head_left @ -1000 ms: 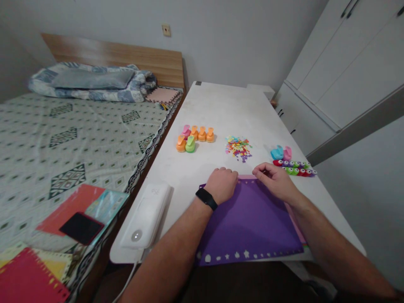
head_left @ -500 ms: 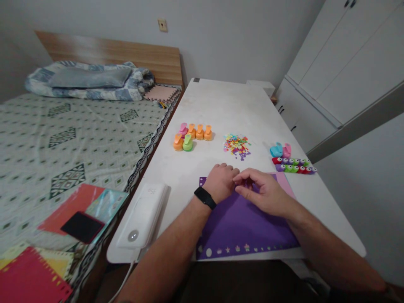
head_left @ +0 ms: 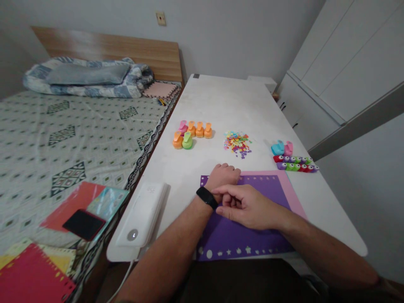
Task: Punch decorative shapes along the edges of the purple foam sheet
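My left hand [head_left: 223, 176] lies knuckles up across the far edge of a purple sheet [head_left: 252, 235], its fingers curled under so that the palm is hidden. A black wristband [head_left: 206, 197] circles that wrist. My right hand [head_left: 248, 206] is at the left wrist, just beside the band. Its index finger is stretched to the wrist, the thumb stands apart below, and the other fingers are bent; I see nothing held in it. Small punched shapes line the purple sheet's near and far edges. A pink sheet [head_left: 295, 198] shows from under it on the right.
Beyond the hands lies a pile of colourful paper cutouts [head_left: 238, 143]. Orange, pink and green craft punches [head_left: 199, 130] stand left; more small punches [head_left: 296, 164] are at right. A white box-shaped device [head_left: 147, 210] with a cable sits near the table's left edge, beside the bed [head_left: 104, 139].
My right hand has moved left and down, from beside the left hand's fingers to the left wrist. The far edge of the purple sheet has come into view.
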The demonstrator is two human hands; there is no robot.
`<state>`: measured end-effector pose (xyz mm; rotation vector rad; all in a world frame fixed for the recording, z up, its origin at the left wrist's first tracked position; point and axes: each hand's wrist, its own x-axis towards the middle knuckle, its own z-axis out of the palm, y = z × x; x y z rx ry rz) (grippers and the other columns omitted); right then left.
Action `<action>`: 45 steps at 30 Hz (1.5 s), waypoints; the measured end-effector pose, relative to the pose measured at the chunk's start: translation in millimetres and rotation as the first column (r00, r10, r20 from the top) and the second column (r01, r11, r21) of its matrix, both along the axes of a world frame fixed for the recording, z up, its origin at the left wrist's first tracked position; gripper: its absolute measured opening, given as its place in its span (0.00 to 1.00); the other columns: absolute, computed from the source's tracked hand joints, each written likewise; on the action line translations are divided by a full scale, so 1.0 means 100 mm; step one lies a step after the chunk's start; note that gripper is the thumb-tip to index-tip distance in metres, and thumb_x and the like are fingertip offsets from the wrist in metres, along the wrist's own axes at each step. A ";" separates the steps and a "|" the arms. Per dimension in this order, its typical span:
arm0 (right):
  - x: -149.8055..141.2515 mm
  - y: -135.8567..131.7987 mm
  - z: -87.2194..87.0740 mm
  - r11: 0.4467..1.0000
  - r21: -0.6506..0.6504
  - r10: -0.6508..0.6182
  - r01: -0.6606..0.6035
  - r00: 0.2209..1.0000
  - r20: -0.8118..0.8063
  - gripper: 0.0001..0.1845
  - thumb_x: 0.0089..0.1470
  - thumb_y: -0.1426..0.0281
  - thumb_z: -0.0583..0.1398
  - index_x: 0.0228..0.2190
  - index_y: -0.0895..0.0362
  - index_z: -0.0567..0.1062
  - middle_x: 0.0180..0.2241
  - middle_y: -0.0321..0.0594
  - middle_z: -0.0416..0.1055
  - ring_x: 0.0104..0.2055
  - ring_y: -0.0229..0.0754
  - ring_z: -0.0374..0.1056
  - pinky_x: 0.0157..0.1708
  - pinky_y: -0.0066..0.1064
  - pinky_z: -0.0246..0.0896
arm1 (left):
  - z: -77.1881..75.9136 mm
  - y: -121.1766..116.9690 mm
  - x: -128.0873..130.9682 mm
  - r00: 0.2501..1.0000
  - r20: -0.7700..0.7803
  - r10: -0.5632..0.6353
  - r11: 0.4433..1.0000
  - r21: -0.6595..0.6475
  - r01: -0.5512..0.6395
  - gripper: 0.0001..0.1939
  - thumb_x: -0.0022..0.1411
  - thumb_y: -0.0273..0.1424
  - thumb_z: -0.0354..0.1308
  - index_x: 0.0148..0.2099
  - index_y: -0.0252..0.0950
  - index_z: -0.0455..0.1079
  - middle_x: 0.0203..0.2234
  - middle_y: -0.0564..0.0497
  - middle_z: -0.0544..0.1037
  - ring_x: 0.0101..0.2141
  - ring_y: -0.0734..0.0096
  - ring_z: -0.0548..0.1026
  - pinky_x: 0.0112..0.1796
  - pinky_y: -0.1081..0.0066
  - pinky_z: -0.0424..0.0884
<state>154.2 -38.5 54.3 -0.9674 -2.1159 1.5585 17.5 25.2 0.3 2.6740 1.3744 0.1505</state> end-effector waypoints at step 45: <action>0.05 0.07 0.05 0.990 0.134 0.043 -0.055 0.995 0.092 0.27 0.59 0.67 0.64 0.59 0.51 0.69 0.27 0.30 0.69 0.26 0.33 0.63 0.27 0.26 0.57 | 0.02 -0.04 -0.02 0.998 0.058 -0.021 0.999 -0.034 0.023 0.11 0.72 0.34 0.51 0.43 0.37 0.74 0.38 0.46 0.79 0.41 0.59 0.75 0.42 0.62 0.69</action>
